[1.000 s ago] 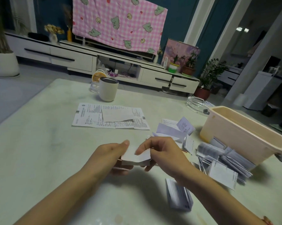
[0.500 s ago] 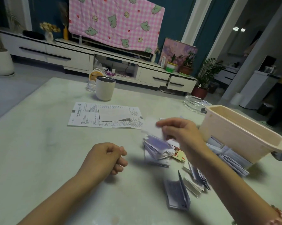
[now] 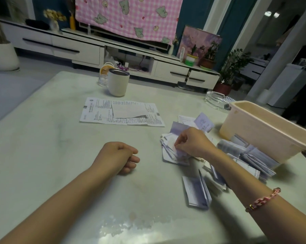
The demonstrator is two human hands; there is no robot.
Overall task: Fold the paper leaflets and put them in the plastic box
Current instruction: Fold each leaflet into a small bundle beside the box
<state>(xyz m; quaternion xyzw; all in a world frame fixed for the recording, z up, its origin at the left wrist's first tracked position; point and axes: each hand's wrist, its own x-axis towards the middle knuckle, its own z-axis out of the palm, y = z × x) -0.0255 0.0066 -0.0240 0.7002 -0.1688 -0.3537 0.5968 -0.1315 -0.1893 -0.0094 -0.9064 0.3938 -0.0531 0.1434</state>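
Note:
Several folded paper leaflets lie heaped on the pale table right of centre. My right hand rests on that heap with its fingers pinched on a folded leaflet. My left hand lies on the table as a loose fist with nothing in it. The beige plastic box stands at the right, and more folded leaflets lean against its near wall. One folded leaflet lies alone nearer to me. Unfolded printed sheets lie flat at the table's middle.
A cream tumbler stands beyond the flat sheets, with a glass jar behind it. A glass ashtray sits behind the box. The box hangs over the table's right edge. A white TV cabinet runs along the far wall.
A second ago both hands held one folded leaflet in front of me. My right hand carried it right and lowered it onto the heap. My left hand let go and closed into a fist.

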